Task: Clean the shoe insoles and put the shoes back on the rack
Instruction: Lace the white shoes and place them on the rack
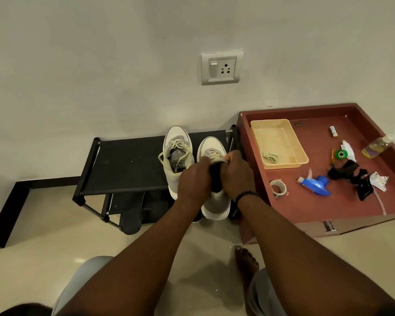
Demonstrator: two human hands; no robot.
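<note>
A low black shoe rack stands against the wall at centre frame, with two pale sneakers on its top shelf. The left sneaker sits unattended, laces loose, toe toward the wall. The right sneaker lies just beside it, its heel overhanging the front edge of the shelf. Both hands meet over the opening of this right sneaker. The left hand is curled closed around a dark insole, which shows between the two hands and stands partly inside the shoe. The right hand, fingers folded tight, grips the same insole together with the shoe's collar; a dark band circles that wrist. A second dark insole lies on the lower level of the rack, at lower left of the rack, its end protruding past the frame over the floor. At right of frame a reddish-brown tray-like table carries a yellow plastic basket, a blue spray bottle lying on its side, a roll of tape, a clear bottle of yellowish liquid, a battery and a black strap. A wall socket is mounted above the rack. A bare foot rests on the tiled floor at lower centre.
</note>
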